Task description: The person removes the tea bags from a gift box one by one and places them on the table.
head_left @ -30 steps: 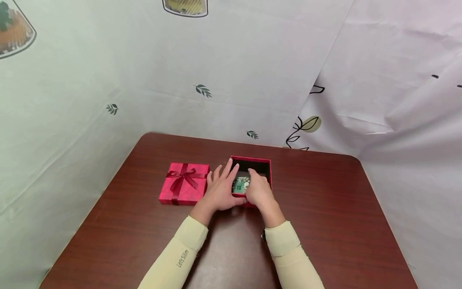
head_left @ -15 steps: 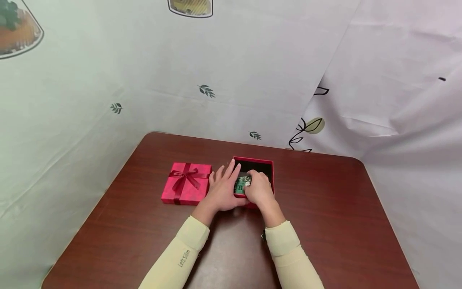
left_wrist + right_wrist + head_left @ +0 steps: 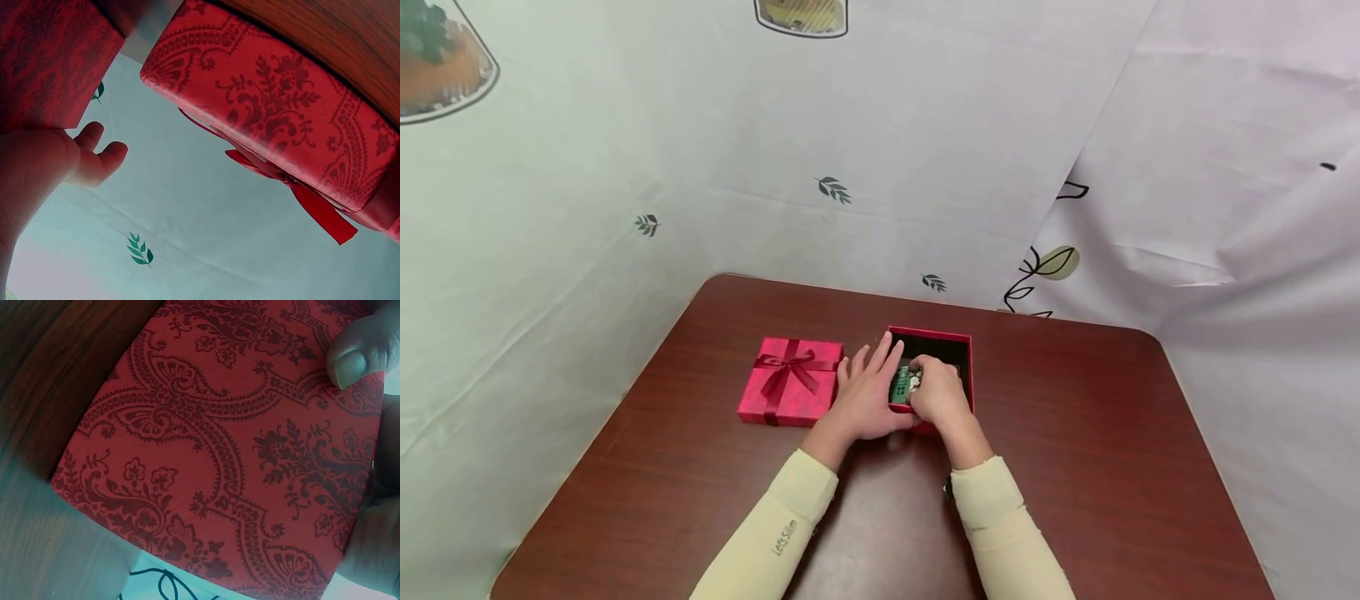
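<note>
Red floral box (image 3: 206, 444) | green printed item (image 3: 901, 388) inside | left grip (image 3: 867, 404) released | right grip (image 3: 942, 393): cannot tell

Facing the near wall of a red box (image 3: 212, 444), printed with darker scrolls and flowers. Touched beside the rim, toward the left, by a thumb (image 3: 357, 357). Flanked farther right by a shadowed hand (image 3: 374, 545). Standing on brown wood (image 3: 59, 369); backed at far right by pale, black-lined cloth (image 3: 150, 582).

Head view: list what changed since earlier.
The right hand has moved slightly left in the open box, its fingers drawn in toward the green printed item; any grip there is hidden. The scene sits slightly further right in frame. The left hand stays on the box, the ribboned lid beside it.
</note>
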The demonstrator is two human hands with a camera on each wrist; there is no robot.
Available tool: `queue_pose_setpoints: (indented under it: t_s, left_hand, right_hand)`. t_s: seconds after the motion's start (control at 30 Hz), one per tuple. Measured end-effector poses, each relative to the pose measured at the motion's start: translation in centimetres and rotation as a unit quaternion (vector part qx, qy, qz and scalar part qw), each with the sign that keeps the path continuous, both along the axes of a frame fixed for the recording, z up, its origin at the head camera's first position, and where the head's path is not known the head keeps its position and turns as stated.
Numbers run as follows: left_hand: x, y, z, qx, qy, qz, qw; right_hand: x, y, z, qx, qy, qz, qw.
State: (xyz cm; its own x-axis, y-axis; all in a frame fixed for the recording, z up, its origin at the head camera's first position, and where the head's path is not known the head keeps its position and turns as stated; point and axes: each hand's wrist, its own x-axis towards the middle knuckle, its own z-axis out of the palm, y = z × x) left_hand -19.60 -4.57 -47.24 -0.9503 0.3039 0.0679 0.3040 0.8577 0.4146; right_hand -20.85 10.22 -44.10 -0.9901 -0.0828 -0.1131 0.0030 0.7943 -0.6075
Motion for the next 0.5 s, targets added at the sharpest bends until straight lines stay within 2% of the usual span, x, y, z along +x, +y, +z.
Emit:
queue_pose_setpoints:
  t_s: [0.5]
  left_hand:
    - [-0.01, 0.0, -0.1, -0.004, 0.001, 0.0, 1.0]
  right_hand:
    - [-0.07, -0.12, -0.41, -0.012, 0.01, -0.01, 0.9998]
